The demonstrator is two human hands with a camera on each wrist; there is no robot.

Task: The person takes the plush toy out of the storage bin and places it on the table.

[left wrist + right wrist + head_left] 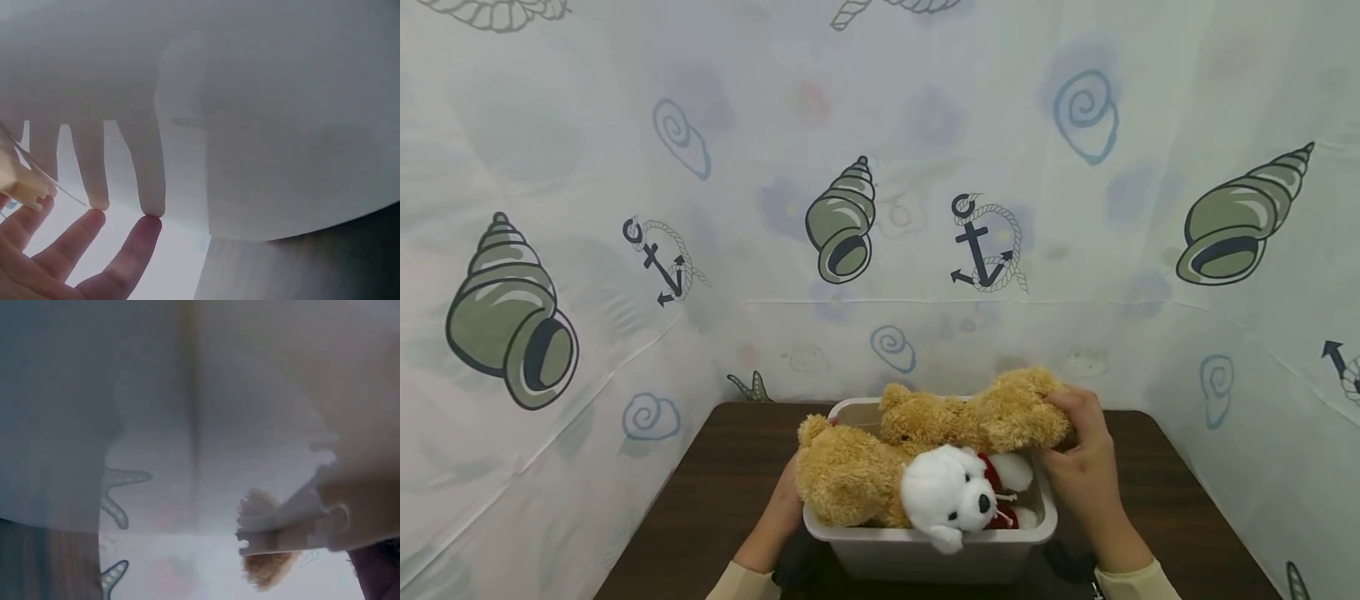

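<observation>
A light grey plastic bin holds several plush toys. My right hand grips the right end of a curly tan teddy bear lying along the bin's back edge, its thumb down by the rim. At the bin's left side is my left hand, partly hidden by another tan plush. In the left wrist view, straight fingers touch the bin's glossy outer wall with their tips. A white stuffed dog in red lies at the front, its head over the rim.
The bin stands on a dark wooden table. A pale curtain printed with shells and anchors hangs around the back and both sides. In the right wrist view, the bin's wall fills most of the picture.
</observation>
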